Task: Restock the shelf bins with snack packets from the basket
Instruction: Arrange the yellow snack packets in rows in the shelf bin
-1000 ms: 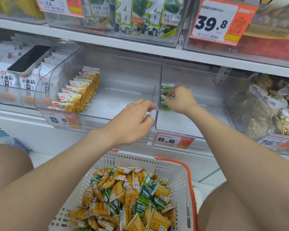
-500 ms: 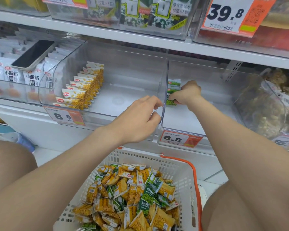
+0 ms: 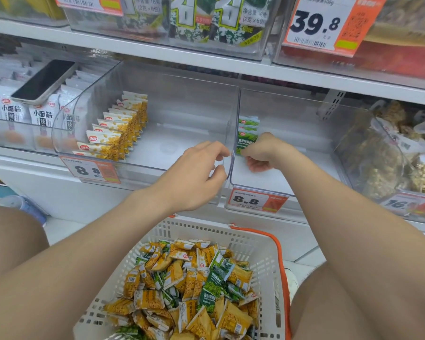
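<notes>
Left hand (image 3: 194,177): held in front of the shelf (image 3: 157,49), where the two clear bins meet. The fingers are curled, and the forefinger and thumb tips are set at the front edge of the left bin's right wall. Whether that edge is actually pinched cannot be told.
Right hand (image 3: 263,153): reached into the right bin, close to its left wall. The fingers are curled under and pinched on the lower edge of the green packet.
Green packet (image 3: 246,141): kept upright at the near end of a short row, against the left wall of the right bin.
Green row (image 3: 248,122): a few more packets of the same kind are stood upright just behind it, towards the far end.
Left bin (image 3: 182,99): a clear tub in which yellow packets (image 3: 118,133) are lined upright along the left side.
Right bin (image 3: 304,111): a clear tub set just right of the left bin, their walls side by side.
Basket (image 3: 206,229): white with an orange handle, placed near, below the shelf and between the two forearms.
Loose packets (image 3: 187,285): heaped in the basket, yellow mixed with green.
Price tag (image 3: 255,200): orange and white, marked 8.8, fixed to the front of the right bin.
Phone (image 3: 43,81): laid screen up on white packets (image 3: 12,111) at the far left.
Brown snacks (image 3: 390,155): piled in a clear bin at the right.
</notes>
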A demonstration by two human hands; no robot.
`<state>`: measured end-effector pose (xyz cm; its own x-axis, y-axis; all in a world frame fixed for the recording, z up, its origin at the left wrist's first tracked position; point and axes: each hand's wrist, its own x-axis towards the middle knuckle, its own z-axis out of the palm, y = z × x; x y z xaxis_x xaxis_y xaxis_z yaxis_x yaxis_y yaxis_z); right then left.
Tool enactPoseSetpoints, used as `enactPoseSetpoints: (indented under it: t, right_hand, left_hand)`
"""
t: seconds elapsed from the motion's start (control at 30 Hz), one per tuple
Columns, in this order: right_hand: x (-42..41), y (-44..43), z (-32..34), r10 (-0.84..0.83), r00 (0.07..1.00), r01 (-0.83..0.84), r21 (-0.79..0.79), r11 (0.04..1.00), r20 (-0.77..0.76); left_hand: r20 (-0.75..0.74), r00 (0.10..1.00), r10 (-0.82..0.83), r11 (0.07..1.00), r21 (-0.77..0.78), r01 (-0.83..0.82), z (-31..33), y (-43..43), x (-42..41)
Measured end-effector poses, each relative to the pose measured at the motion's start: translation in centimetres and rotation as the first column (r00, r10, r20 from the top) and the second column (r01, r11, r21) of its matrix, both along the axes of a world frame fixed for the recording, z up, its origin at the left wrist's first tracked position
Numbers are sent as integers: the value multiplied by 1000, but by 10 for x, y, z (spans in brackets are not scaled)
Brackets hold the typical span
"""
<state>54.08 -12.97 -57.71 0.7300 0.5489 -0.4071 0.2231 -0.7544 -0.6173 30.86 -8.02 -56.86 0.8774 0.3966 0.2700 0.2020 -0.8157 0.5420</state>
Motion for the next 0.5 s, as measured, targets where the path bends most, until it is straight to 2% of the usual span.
enactPoseSetpoints:
  t: [0.1,0.17,0.27,0.33,0.4,0.5]
  right_hand:
    - [-6,-7,6,60,998,-60,-4,998,8]
    - [-14,-15,12,109,991,-110,8,994,72]
    - [-34,-34,23,141,935,-162,38,986,326]
    - [-54,-51,32,126,839,-213,105,971,529]
    - [-75,-70,39,87,764,-263,186,947,639]
    - [-109,-98,46,42,723,-347,310,885,689]
  left_hand:
    - [37,999,22,997,67,-24,-1,-5,-8]
    - [81,996,30,987,154,-42,0,-10,-15]
    - [216,976,19,954,288,-82,6,-21,-29]
    - [252,968,0,940,331,-86,8,-29,-40]
    - [191,982,-3,940,334,-62,3,-36,-51]
    - [-118,993,-6,954,296,41,-18,-40,-59]
